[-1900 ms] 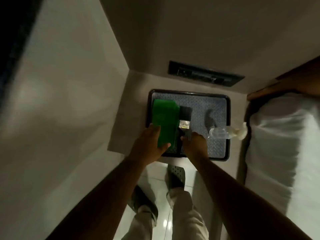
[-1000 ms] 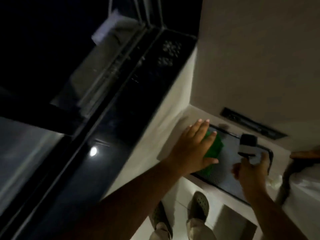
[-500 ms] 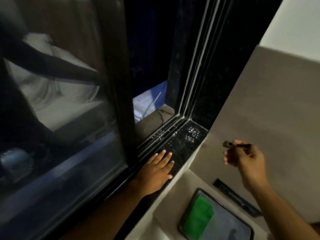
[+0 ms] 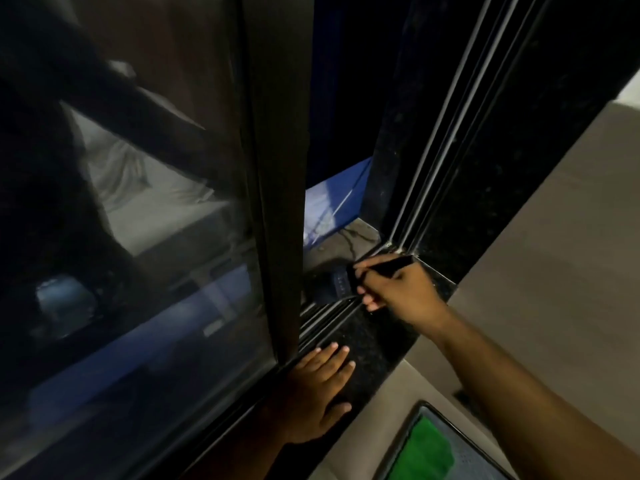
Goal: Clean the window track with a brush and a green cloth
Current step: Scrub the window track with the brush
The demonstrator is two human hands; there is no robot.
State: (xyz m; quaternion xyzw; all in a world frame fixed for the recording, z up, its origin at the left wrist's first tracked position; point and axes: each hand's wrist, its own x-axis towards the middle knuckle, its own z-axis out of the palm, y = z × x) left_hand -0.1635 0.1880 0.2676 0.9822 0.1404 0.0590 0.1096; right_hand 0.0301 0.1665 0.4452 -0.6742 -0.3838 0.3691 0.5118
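The right hand (image 4: 398, 289) is closed around one dark brush (image 4: 349, 280), whose head sits in the window track (image 4: 325, 315) at the open corner between the sliding sash (image 4: 273, 168) and the jamb. The track shows several narrow parallel metal ribs. The left hand (image 4: 318, 393) lies flat, fingers spread, holding nothing, on the speckled black stone sill (image 4: 377, 344). One folded green cloth (image 4: 429, 452) rests in a textured tray (image 4: 408, 441) below the sill edge.
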